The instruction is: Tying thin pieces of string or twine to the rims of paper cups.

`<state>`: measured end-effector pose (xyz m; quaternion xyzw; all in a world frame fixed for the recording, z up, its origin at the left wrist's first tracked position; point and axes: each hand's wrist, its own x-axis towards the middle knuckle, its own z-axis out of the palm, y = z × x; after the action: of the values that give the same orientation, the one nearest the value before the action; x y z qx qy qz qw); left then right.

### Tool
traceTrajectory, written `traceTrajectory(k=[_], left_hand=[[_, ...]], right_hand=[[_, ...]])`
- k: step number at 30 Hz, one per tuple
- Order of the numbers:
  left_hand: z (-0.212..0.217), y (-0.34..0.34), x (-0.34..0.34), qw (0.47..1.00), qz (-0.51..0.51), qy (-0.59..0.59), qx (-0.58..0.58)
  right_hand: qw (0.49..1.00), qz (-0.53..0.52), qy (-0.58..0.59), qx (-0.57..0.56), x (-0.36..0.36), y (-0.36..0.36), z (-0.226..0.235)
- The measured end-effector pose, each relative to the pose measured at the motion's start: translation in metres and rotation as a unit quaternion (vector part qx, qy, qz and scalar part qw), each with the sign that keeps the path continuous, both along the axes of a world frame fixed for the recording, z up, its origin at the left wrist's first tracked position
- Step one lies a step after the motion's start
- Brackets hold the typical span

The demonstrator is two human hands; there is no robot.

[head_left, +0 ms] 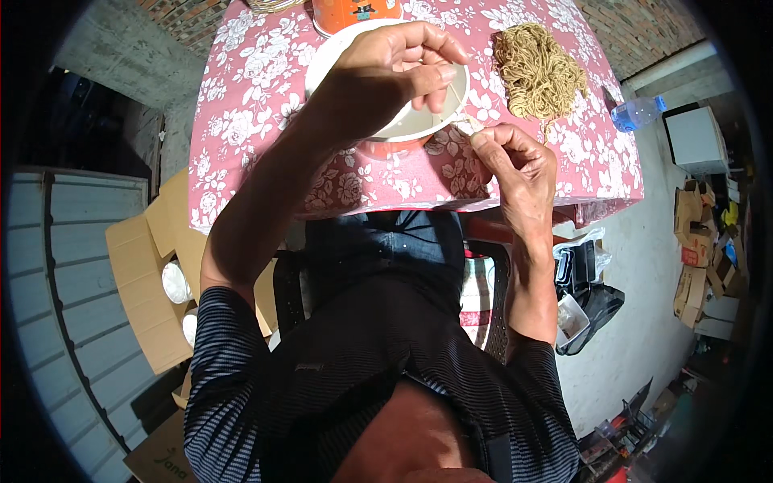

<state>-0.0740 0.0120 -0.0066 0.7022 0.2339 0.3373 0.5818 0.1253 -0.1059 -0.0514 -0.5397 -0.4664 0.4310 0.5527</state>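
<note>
A white bucket (320, 74) with a wide rim stands near the table's front edge, pale inside. Over its opening hangs my left hand (403, 60), its fingers loosely bent and apart, with no object clearly visible in them. To the right of the rim, my right hand (519, 165) pinches a pale, knotted-looking strand (467, 124) between thumb and forefinger. That strand reaches up to the bucket's edge; its far end is hard to make out. Beyond my right hand lies a loose heap of tan yarn (539, 72).
A pink floral cloth covers the table (241, 125). At the back are an orange tin (354, 14) and part of a wicker basket (274, 4). A plastic bottle (638, 113) lies at the right. Cardboard boxes (149, 282) sit to my left; bags and containers (584, 302) to my right.
</note>
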Motion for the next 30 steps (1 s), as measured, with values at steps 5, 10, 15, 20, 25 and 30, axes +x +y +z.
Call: traceTrajectory(k=[5, 10, 15, 20, 25, 30], left_hand=[[-0.002, -0.003, -0.003, 0.998, 0.009, 0.041, 0.043], [0.004, -0.017, 0.006, 0.947, -0.023, 0.131, 0.292], [-0.008, -0.021, 0.010, 0.925, 0.006, 0.126, 0.359], [-0.002, -0.031, 0.008, 0.907, 0.021, 0.110, 0.405], [0.004, -0.048, 0.001, 0.898, 0.040, 0.121, 0.420], [0.001, -0.047, -0.019, 0.875, 0.068, 0.229, 0.421]], right_hand=[[0.999, 0.014, -0.008, 0.035, 0.014, -0.005, 0.005], [0.997, 0.034, -0.017, 0.060, 0.024, -0.016, 0.024], [0.995, 0.025, -0.094, -0.001, 0.015, -0.030, 0.055], [0.968, 0.108, -0.223, 0.035, 0.037, -0.036, 0.050], [0.991, 0.095, -0.041, 0.085, 0.055, -0.042, 0.050], [0.970, 0.061, 0.092, 0.218, 0.071, -0.037, 0.047]])
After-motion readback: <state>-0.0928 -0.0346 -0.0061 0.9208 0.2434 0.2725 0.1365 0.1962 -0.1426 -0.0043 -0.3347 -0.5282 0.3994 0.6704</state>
